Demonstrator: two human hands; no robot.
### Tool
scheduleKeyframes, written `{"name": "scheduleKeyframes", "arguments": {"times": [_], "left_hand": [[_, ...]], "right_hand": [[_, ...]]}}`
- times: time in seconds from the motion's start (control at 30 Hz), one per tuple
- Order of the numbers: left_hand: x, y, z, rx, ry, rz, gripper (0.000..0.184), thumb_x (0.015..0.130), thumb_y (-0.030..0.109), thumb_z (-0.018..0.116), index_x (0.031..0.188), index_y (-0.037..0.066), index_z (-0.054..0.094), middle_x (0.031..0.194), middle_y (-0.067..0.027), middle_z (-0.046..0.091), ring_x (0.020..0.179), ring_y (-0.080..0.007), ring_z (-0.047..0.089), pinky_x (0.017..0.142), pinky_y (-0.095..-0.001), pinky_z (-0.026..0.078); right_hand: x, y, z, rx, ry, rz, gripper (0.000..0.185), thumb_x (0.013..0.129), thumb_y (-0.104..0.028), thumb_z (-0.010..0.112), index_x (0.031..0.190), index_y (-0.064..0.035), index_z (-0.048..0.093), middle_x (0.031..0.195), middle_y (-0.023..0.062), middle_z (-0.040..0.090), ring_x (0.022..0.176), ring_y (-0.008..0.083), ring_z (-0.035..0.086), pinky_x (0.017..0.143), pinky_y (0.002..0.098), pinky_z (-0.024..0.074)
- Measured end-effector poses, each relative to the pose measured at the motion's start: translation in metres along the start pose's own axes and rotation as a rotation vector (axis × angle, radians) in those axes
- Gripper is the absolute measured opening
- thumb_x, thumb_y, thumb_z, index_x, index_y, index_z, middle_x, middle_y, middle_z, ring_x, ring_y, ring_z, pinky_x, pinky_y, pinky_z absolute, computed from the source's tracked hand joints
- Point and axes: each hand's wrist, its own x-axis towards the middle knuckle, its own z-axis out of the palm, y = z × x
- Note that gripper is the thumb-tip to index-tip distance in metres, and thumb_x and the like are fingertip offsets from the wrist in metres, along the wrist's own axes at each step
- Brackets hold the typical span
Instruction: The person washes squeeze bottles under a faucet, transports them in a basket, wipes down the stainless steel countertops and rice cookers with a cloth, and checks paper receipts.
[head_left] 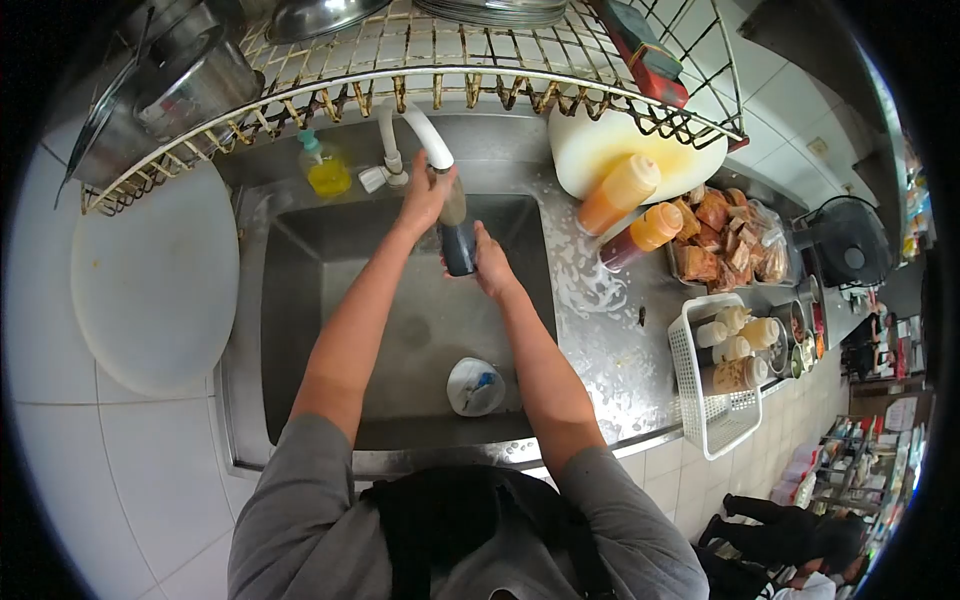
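Note:
A squeeze bottle, dark below and cloudy see-through above, is held tilted over the sink, right under the white faucet. My left hand is closed round its upper part, close to the spout; the bottle's mouth is hidden there. Lower down, my right hand grips the dark part from the right side. On the sink floor, nearer to me, lies a small whitish container with something blue in it, too small to name.
A rusty wire rack overhangs the sink. Behind it stands a soap bottle. To the right are two sauce bottles on sudsy steel, a tray of meat pieces and a white basket of bottles. Someone in dark clothes is farther off.

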Motion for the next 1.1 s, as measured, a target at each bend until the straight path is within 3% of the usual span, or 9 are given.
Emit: {"name": "scheduleKeyframes", "arguments": {"times": [0.2, 0.33, 0.47, 0.5, 0.6, 0.73, 0.83, 0.93, 1.1], "left_hand": [[-0.020, 0.022, 0.005, 0.177, 0.129, -0.012, 0.063, 0.089, 0.033, 0.066, 0.136, 0.005, 0.033, 0.112, -0.0200, 0.060, 0.100, -0.0318, 0.060, 0.089, -0.0416, 0.046], [-0.028, 0.023, 0.007, 0.010, 0.101, -0.068, 0.059, 0.090, 0.032, 0.066, 0.134, 0.007, 0.035, 0.110, -0.0187, 0.060, 0.099, -0.0299, 0.061, 0.085, -0.0409, 0.047], [-0.031, 0.015, 0.002, -0.270, -0.145, -0.107, 0.053, 0.094, 0.029, 0.061, 0.137, 0.015, 0.033, 0.108, -0.0144, 0.059, 0.093, -0.0232, 0.063, 0.078, -0.0357, 0.051], [-0.046, 0.040, -0.001, -0.392, -0.189, -0.199, 0.052, 0.095, 0.028, 0.059, 0.138, 0.016, 0.031, 0.109, -0.0140, 0.058, 0.091, -0.0227, 0.063, 0.077, -0.0362, 0.052], [-0.072, 0.058, 0.007, -0.543, -0.290, -0.235, 0.049, 0.096, 0.022, 0.057, 0.136, 0.021, 0.030, 0.106, -0.0124, 0.058, 0.086, -0.0216, 0.063, 0.074, -0.0367, 0.054], [-0.080, 0.062, 0.010, -0.427, -0.242, -0.083, 0.045, 0.095, 0.020, 0.061, 0.132, 0.018, 0.035, 0.100, -0.0098, 0.059, 0.084, -0.0179, 0.062, 0.073, -0.0327, 0.052], [-0.071, 0.058, 0.012, -0.142, -0.008, -0.038, 0.046, 0.091, 0.021, 0.066, 0.129, 0.015, 0.040, 0.098, -0.0112, 0.062, 0.086, -0.0197, 0.063, 0.075, -0.0327, 0.049], [-0.047, 0.026, 0.015, -0.016, 0.226, 0.033, 0.048, 0.090, 0.021, 0.067, 0.129, 0.014, 0.040, 0.103, -0.0144, 0.062, 0.087, -0.0240, 0.063, 0.078, -0.0372, 0.049], [-0.029, 0.007, 0.003, 0.154, 0.150, 0.090, 0.051, 0.090, 0.024, 0.067, 0.130, 0.011, 0.038, 0.107, -0.0161, 0.060, 0.096, -0.0249, 0.061, 0.084, -0.0389, 0.048]], "right_hand": [[-0.007, 0.011, 0.022, -0.762, 0.372, -0.686, 0.062, 0.100, -0.045, 0.046, 0.133, 0.0077, 0.043, 0.124, 0.0287, 0.055, 0.112, 0.0418, 0.056, 0.101, 0.0443, 0.0379], [-0.038, -0.010, 0.031, -0.916, 0.328, -0.736, 0.071, 0.094, -0.042, 0.060, 0.139, 0.0069, 0.035, 0.125, 0.0308, 0.053, 0.111, 0.0433, 0.057, 0.094, 0.0448, 0.0457], [-0.042, -0.019, 0.002, -0.009, -0.314, 0.014, 0.071, 0.094, -0.058, 0.051, 0.129, 0.0037, 0.047, 0.101, 0.0222, 0.067, 0.092, 0.0318, 0.069, 0.083, 0.0409, 0.0546], [-0.044, -0.011, -0.006, 0.199, -0.412, 0.134, 0.079, 0.090, -0.073, 0.039, 0.127, -0.0038, 0.049, 0.097, 0.0190, 0.067, 0.082, 0.0279, 0.069, 0.075, 0.0404, 0.0571], [-0.056, 0.004, -0.013, 0.435, -0.724, 0.026, 0.083, 0.089, -0.076, 0.032, 0.123, -0.0030, 0.051, 0.090, 0.0169, 0.066, 0.077, 0.0273, 0.068, 0.071, 0.0401, 0.0566], [-0.077, 0.002, -0.013, 0.213, -0.530, -0.112, 0.074, 0.088, -0.064, 0.055, 0.128, -0.0017, 0.049, 0.096, 0.0169, 0.065, 0.080, 0.0280, 0.067, 0.075, 0.0373, 0.0553], [-0.075, 0.003, -0.002, -0.587, 0.002, -0.402, 0.066, 0.086, -0.041, 0.070, 0.132, 0.0007, 0.045, 0.111, 0.0193, 0.063, 0.098, 0.0304, 0.064, 0.085, 0.0375, 0.0522], [-0.075, 0.015, 0.008, -0.973, 0.356, -0.789, 0.070, 0.080, -0.025, 0.077, 0.134, 0.0039, 0.043, 0.116, 0.0218, 0.060, 0.110, 0.0342, 0.057, 0.093, 0.0402, 0.0464], [-0.075, 0.012, -0.003, -0.699, 0.259, -0.555, 0.074, 0.084, -0.029, 0.074, 0.142, -0.0006, 0.038, 0.132, 0.0199, 0.052, 0.120, 0.0287, 0.053, 0.100, 0.0367, 0.0418]]}}
